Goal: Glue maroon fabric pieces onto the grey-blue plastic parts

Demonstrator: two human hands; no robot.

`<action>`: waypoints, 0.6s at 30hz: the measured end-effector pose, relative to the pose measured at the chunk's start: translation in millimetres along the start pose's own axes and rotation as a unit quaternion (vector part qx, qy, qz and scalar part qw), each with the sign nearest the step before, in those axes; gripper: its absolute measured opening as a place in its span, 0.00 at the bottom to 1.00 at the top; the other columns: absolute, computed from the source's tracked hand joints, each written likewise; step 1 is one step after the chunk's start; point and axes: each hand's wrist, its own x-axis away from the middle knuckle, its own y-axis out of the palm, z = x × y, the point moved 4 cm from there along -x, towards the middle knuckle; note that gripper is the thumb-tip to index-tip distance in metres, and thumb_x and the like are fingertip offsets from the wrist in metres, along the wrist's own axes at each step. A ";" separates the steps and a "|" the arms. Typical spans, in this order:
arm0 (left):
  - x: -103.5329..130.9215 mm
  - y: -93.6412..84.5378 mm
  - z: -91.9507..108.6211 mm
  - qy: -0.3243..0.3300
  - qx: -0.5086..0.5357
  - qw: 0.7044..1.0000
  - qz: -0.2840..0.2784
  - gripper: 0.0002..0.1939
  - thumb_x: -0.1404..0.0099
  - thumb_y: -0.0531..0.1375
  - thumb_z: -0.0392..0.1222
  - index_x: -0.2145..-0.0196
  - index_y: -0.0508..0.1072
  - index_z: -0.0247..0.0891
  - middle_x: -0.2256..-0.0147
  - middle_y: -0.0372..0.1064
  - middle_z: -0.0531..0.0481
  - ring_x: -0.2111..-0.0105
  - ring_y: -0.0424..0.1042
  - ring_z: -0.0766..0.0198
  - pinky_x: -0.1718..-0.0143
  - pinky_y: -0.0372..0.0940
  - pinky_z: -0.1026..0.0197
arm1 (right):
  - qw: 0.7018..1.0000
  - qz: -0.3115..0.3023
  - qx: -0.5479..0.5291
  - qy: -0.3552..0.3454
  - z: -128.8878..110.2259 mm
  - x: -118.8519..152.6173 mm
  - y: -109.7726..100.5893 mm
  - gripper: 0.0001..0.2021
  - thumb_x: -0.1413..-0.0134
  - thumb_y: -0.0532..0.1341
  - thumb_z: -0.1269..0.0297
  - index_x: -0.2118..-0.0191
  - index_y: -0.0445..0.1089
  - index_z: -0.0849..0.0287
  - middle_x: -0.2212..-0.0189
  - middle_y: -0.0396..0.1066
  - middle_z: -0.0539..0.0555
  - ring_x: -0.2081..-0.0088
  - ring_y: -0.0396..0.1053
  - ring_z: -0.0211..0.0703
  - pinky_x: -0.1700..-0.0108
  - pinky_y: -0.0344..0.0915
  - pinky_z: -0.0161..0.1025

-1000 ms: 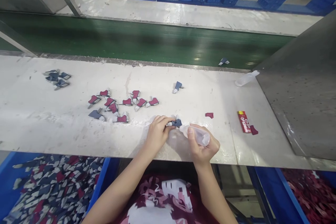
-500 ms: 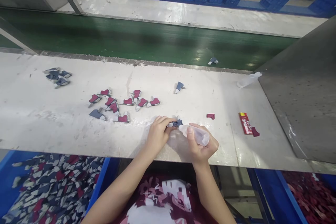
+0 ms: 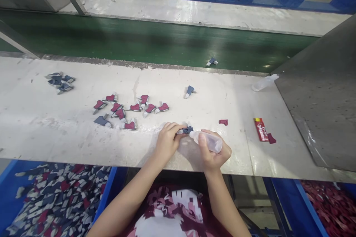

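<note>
My left hand (image 3: 167, 139) pinches a small dark blue and grey plastic part (image 3: 187, 130) against the white worktop. In my right hand (image 3: 215, 152) is a clear squeeze bottle (image 3: 210, 142), tilted so that its nozzle meets or nearly meets the part. Whether any liquid comes out is too small to see. A loose maroon piece (image 3: 223, 122) lies to the right of the bottle. Further off, a single blue-grey part (image 3: 190, 91) rests on the worktop. To the left lies a group of similar parts with maroon faces (image 3: 135, 107), and one blue-grey part (image 3: 102, 120) among them.
Several blue-grey parts (image 3: 59, 81) lie far left. At right are a red packet (image 3: 260, 129), another maroon piece (image 3: 272, 138) and a second bottle (image 3: 265, 82). A green conveyor belt (image 3: 125, 40) runs behind, carrying one part (image 3: 212, 61). Blue bins (image 3: 111, 181) stand below the worktop.
The part on the green belt has moved to the left. Both hands, the held part and the bottle stay almost in the same place.
</note>
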 end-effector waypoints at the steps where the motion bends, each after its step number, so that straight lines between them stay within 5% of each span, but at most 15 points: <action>1: 0.1 0.0 -0.1 0.000 0.001 1.000 0.000 0.10 0.34 0.63 0.32 0.57 0.78 0.42 0.62 0.77 0.50 0.60 0.72 0.57 0.57 0.68 0.54 | 1.000 0.002 0.005 0.000 0.4 0.2 0.4 0.06 0.44 0.66 0.62 0.64 0.76 0.59 0.71 0.78 0.54 0.72 0.76 0.44 0.70 0.72 0.40; 18: -0.4 0.5 -0.7 0.000 0.003 1.000 -0.002 0.09 0.33 0.62 0.32 0.56 0.77 0.41 0.62 0.77 0.49 0.59 0.72 0.56 0.55 0.67 0.54 | 0.997 0.049 -0.003 0.067 12.4 5.3 -1.5 0.09 0.44 0.66 0.60 0.65 0.78 0.60 0.69 0.79 0.55 0.69 0.77 0.46 0.67 0.73 0.41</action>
